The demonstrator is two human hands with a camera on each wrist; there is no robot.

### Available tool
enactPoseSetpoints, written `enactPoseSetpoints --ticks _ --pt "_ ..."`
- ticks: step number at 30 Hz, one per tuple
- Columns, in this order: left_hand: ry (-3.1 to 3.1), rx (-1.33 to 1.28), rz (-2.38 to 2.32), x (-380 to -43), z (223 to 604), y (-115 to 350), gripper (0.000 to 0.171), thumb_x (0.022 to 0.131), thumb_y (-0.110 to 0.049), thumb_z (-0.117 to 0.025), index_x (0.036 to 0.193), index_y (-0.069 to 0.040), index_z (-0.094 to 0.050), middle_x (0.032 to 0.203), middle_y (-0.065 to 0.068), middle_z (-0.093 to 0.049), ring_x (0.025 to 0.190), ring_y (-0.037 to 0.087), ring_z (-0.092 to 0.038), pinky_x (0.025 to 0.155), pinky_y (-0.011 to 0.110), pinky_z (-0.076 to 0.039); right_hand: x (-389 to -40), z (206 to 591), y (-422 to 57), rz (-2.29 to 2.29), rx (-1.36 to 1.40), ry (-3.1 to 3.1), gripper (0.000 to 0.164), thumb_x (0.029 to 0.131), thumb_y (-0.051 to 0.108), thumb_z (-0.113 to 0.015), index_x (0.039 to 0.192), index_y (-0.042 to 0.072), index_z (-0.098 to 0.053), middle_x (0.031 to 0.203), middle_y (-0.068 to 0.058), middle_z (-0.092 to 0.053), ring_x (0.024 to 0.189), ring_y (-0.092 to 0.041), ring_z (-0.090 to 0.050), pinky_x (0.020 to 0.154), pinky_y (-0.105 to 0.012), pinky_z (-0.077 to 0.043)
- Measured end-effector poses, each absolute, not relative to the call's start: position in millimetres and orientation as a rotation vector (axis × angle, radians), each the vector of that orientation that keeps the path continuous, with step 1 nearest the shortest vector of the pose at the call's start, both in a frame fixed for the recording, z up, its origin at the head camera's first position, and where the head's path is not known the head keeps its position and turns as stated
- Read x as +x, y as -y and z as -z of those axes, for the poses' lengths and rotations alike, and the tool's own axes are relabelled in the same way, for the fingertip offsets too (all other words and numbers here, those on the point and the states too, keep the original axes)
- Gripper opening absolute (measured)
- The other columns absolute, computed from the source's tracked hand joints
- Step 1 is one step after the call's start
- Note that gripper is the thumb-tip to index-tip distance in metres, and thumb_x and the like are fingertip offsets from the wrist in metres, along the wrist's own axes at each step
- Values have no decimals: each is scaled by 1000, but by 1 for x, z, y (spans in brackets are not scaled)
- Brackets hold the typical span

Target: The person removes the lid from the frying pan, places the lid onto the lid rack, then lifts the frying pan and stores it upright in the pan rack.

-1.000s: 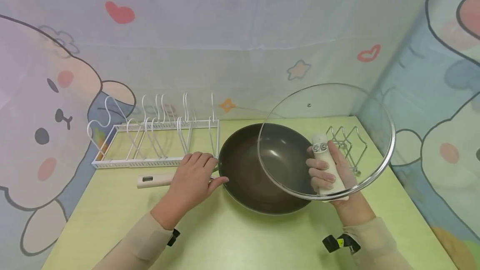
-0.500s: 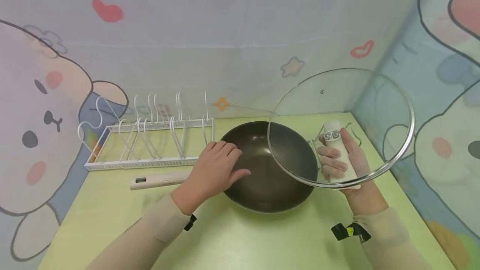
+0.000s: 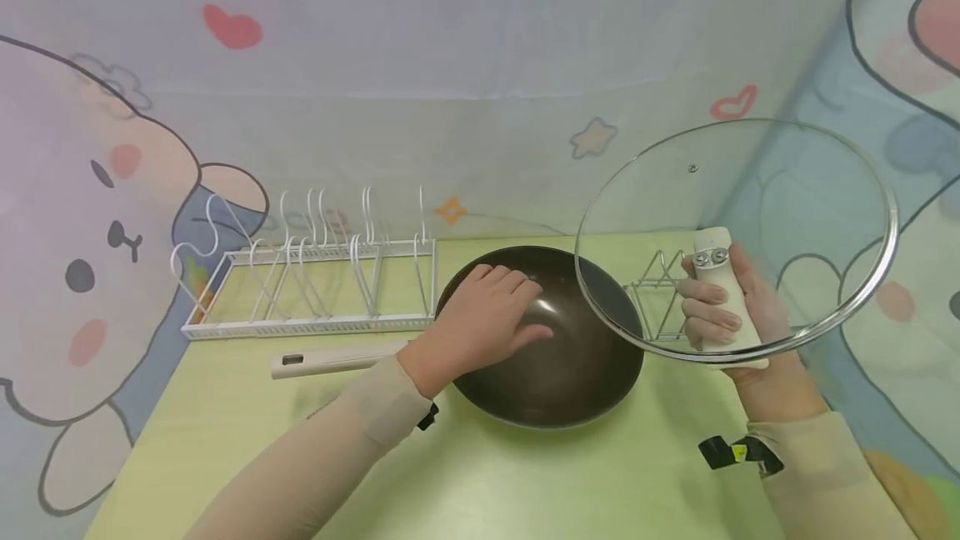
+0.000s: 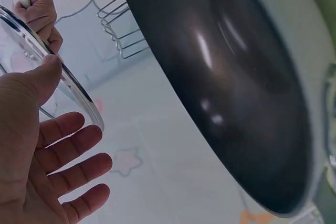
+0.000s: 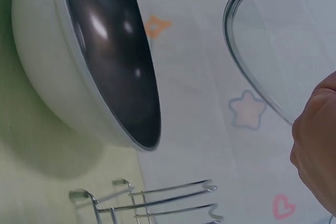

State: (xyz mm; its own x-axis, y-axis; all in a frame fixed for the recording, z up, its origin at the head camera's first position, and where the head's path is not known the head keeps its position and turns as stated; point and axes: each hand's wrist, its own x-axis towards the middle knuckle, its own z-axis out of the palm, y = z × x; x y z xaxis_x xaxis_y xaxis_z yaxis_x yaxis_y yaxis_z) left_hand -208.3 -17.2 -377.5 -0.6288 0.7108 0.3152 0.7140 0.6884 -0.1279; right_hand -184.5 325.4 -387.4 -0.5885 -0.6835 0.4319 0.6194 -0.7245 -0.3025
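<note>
A dark-lined wok (image 3: 570, 365) with a pale outside sits on the table, its cream handle (image 3: 337, 359) pointing left. My left hand (image 3: 483, 323) hovers over the left part of the wok's opening; in the left wrist view its fingers (image 4: 79, 174) are apart and hold nothing. With my right hand (image 3: 761, 302) I grip the white handle (image 3: 723, 294) of a clear glass lid (image 3: 810, 207) with a steel rim. The lid is held up and tilted to the right of the wok, its near-left edge overlapping the wok in the head view. My right palm is hidden behind the handle.
A white dish rack (image 3: 300, 327) with upright prongs stands at the back left. Behind the lid, right of the wok, is a small metal wire rack (image 5: 173, 199). A printed cloth (image 3: 450, 40) hangs behind the pale green table (image 3: 465, 490).
My left hand has left the wok's handle end and moved right, over the wok. My right hand has carried the lid rightward and slightly up. The wok stays put.
</note>
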Motion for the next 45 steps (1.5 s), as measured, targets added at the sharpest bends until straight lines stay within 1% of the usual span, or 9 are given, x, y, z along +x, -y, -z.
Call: enactPoseSetpoints --ticks 10,15,18,22,27,34,37,41,45 --pt "2610 -1217 -28 -213 362 -30 61 103 -65 -59 144 -20 -60 137 -7 -68 130 17 -62 112 35 -46 -182 370 -357 2329 -616 -153 89 106 75 -8 135 0 -45 82 6 -19 59 -12 -23 58 -26 -28" --pt "2652 -1279 -86 -212 356 -56 64 105 -66 -55 151 -22 -55 144 -8 -64 136 15 -58 117 35 -43 -183 363 -373 2306 -626 -164 88 106 75 -8 136 1 -44 83 7 -17 61 -12 -22 60 -25 -26" --pt "2666 -1309 -103 -211 354 -68 64 106 -66 -52 153 -23 -53 147 -8 -63 139 14 -57 119 35 -42 -183 359 -381 2320 -622 -195 86 107 74 -9 134 0 -44 83 7 -17 60 -12 -21 60 -26 -27" --pt "2677 -1328 -123 -211 355 -80 65 106 -66 -51 155 -23 -51 150 -8 -61 142 13 -56 120 35 -41 -182 353 -389 2372 -593 -222 82 110 69 -13 132 -3 -45 82 6 -16 59 -13 -21 59 -29 -29" --pt "2712 -1355 -191 -212 362 -93 69 106 -69 -47 159 -24 -47 156 -8 -55 145 13 -53 121 34 -40 -182 349 -400 2362 -586 -264 85 109 71 -11 131 -4 -47 82 5 -18 59 -14 -21 58 -28 -28" --pt "2724 -1327 -202 -219 369 -102 71 106 -69 -46 162 -25 -43 161 -9 -51 146 14 -53 122 36 -41 -183 339 -413 2400 -559 -322 73 112 64 -17 130 -2 -43 84 5 -14 59 -13 -18 58 -28 -27" --pt "2733 -1324 -197 -223 372 -106 73 106 -69 -47 164 -25 -40 164 -8 -48 146 16 -53 122 37 -41 -184 338 -418 2382 -575 -326 73 112 64 -15 130 -2 -41 84 6 -12 60 -14 -18 59 -29 -27" --pt "2746 -1325 -216 -227 372 -113 78 105 -69 -50 167 -24 -32 169 -8 -42 146 16 -53 120 37 -43 -187 338 -424 2335 -611 -313 80 110 68 -10 132 -4 -40 83 5 -11 61 -15 -19 60 -29 -26" --pt "2764 -1306 -226 -230 371 -123 81 105 -68 -52 169 -25 -28 172 -9 -37 146 16 -52 120 38 -43 -190 339 -428 2298 -635 -321 86 108 71 -5 133 -4 -40 83 4 -11 62 -15 -19 61 -29 -25"
